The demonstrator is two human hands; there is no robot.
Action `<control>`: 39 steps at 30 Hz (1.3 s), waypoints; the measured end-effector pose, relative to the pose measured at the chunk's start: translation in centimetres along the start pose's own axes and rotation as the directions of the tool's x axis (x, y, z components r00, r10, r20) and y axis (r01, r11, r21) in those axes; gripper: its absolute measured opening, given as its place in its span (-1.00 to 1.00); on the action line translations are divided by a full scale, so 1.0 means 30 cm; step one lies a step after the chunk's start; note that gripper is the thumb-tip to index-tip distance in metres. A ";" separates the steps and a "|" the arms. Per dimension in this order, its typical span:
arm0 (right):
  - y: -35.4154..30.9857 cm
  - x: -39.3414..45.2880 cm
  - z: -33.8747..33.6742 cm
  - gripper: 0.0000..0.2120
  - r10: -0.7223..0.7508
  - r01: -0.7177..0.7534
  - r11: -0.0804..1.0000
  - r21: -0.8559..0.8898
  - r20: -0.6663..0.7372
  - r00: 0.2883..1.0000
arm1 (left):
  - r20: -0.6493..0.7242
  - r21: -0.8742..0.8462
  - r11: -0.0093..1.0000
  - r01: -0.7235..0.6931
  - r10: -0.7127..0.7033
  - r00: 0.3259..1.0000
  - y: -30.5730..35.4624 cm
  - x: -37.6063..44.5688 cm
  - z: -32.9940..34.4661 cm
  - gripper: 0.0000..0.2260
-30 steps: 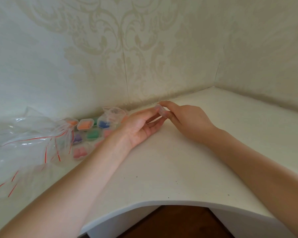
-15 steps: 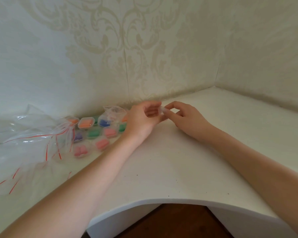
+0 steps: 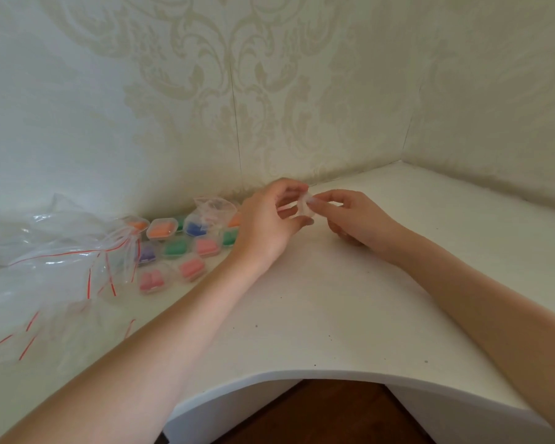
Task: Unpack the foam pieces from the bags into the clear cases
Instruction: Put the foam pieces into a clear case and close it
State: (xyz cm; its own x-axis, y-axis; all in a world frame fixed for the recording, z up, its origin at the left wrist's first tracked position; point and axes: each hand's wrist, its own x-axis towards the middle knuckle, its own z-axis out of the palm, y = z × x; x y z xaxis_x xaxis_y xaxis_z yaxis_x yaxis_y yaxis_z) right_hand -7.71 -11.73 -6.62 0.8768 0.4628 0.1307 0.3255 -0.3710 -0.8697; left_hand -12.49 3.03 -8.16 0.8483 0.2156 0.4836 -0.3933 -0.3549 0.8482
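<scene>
Cream damask-patterned wallpaper (image 3: 237, 91); white counter (image 3: 334, 299); clear bags (image 3: 55, 251) with red stripes; orange, blue, green, pink, purple foam pieces (image 3: 177, 246).

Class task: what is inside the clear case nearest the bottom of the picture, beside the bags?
Pink foam pieces show through the clear case. It looks like a pair; anything beneath them is hidden.

Your left hand (image 3: 266, 225) hides some filled cases (image 3: 234, 229); the clear piece (image 3: 305, 208) your fingers (image 3: 321, 200) pinch is too blurred to identify

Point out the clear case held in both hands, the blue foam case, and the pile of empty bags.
clear case (image 3: 304, 209), head view, its middle.
blue foam case (image 3: 195, 228), head view, blue foam.
empty bags (image 3: 55, 251), head view, top bag.
</scene>
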 end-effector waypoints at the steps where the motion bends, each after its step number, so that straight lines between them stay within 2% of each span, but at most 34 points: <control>1: 0.000 0.003 0.000 -0.65 0.011 -0.011 0.999 0.033 0.007 1.000 | 0.017 0.019 1.000 -0.025 0.025 1.000 0.001 -0.003 0.002 -0.61; 4: 0.003 0.005 -0.002 -0.66 0.009 -0.011 0.998 0.064 0.031 0.999 | 0.047 0.020 0.998 -0.051 0.050 0.998 0.000 -0.013 0.016 -0.58; 8: 0.013 0.003 -0.011 -0.71 -0.029 0.025 0.993 0.117 0.038 0.999 | 0.028 -0.006 0.997 0.082 -0.082 0.996 -0.011 -0.008 0.018 -0.47; 12: 0.011 0.001 -0.013 -0.72 -0.070 0.061 0.991 0.119 0.069 0.995 | 0.002 0.009 0.996 0.089 -0.089 0.996 -0.011 -0.003 0.010 -0.60; 20: 0.012 -0.004 -0.006 -0.78 -0.200 0.209 0.974 -0.088 0.101 0.974 | 0.053 -0.010 0.993 0.119 -0.118 0.992 -0.001 -0.005 -0.002 -0.71; 24: 0.008 -0.008 0.000 -0.78 -0.239 0.249 0.961 -0.117 0.094 0.967 | 0.049 0.030 0.993 0.110 -0.112 0.993 -0.004 -0.002 -0.005 -0.71; 33: 0.007 -0.010 0.002 -0.72 -0.240 0.254 0.940 -0.227 0.089 0.967 | 0.088 0.021 0.989 0.146 -0.147 0.985 -0.005 0.001 -0.016 -0.72; 36: 0.011 -0.010 0.002 -0.68 -0.205 0.214 0.959 -0.186 0.069 0.976 | 0.122 0.028 0.987 0.158 -0.160 0.979 0.004 -0.001 -0.020 -0.70; 39: 0.013 -0.009 0.002 -0.56 -0.137 0.141 0.987 -0.080 0.046 0.989 | 0.139 0.081 0.988 0.131 -0.141 0.980 0.010 -0.005 -0.017 -0.62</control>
State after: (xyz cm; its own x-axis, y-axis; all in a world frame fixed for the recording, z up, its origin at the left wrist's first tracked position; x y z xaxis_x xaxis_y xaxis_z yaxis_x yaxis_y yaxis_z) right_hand -7.85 -11.95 -7.02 0.8064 0.5462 0.2268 0.4731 -0.3656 -0.8016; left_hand -12.91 3.36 -7.87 0.9363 0.1351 0.3241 -0.2489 -0.3957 0.8840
